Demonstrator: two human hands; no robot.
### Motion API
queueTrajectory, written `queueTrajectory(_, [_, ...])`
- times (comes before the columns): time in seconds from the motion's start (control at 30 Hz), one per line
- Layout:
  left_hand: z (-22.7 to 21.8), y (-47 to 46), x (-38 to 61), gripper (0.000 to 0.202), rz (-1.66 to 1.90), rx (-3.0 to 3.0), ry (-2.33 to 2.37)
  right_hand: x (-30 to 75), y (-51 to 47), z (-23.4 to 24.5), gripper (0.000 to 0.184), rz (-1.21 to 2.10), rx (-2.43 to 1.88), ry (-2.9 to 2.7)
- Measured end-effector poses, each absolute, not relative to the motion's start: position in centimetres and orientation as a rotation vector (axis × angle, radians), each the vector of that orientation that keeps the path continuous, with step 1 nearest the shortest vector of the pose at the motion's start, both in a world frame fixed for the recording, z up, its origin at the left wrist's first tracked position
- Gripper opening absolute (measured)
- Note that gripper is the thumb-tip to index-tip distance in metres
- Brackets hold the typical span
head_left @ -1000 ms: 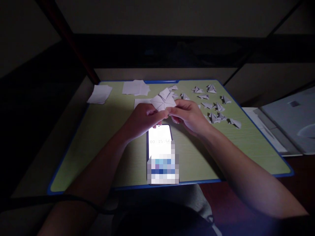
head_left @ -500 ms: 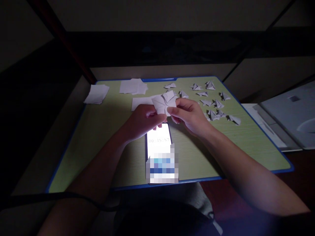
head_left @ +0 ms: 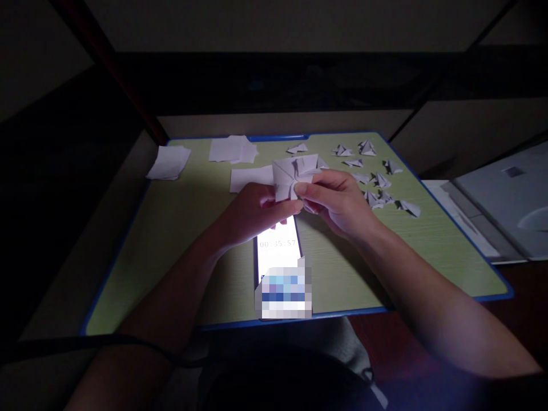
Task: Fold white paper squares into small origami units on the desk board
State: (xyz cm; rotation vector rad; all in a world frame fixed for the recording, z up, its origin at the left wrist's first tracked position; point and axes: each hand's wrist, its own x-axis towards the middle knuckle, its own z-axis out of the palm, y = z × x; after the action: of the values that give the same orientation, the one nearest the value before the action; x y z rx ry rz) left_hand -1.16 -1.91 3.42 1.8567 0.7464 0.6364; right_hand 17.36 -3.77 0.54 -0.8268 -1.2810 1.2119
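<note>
Both hands hold one partly folded white paper above the middle of a green table with a blue rim. My left hand pinches the paper's lower left edge. My right hand pinches its lower right edge, fingers curled. Creases run across the paper's face. A lit phone lies flat on the table just under the hands, showing a timer.
Several small folded paper pieces lie scattered at the table's back right. Flat white sheets sit at the back, one more sheet overhangs the left corner. A grey flat object lies right of the table. The room is dark.
The paper has been lifted slightly and turned, so a flatter creased face now shows. Both hands have stayed in nearly the same place.
</note>
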Motion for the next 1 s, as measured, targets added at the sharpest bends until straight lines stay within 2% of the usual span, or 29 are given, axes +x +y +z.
queueTrajectory(0.17, [3.46, -2.2, -1.16, 0.019, 0.615, 1.847, 0.725, 17.2, -3.9, 0.24, 0.013, 1.233, -0.829, -1.302])
queueTrajectory(0.7, [2.83, -1.56, -1.48, 0.028, 0.622, 1.857, 0.693, 17.49, -4.14, 0.75, 0.023, 1.399, -0.758, -1.353])
queueTrajectory(1.0, [2.75, -1.61, -1.37, 0.018, 0.606, 1.837, 0.776, 17.45, -4.34, 1.09, 0.028, 1.465, -0.713, -1.34])
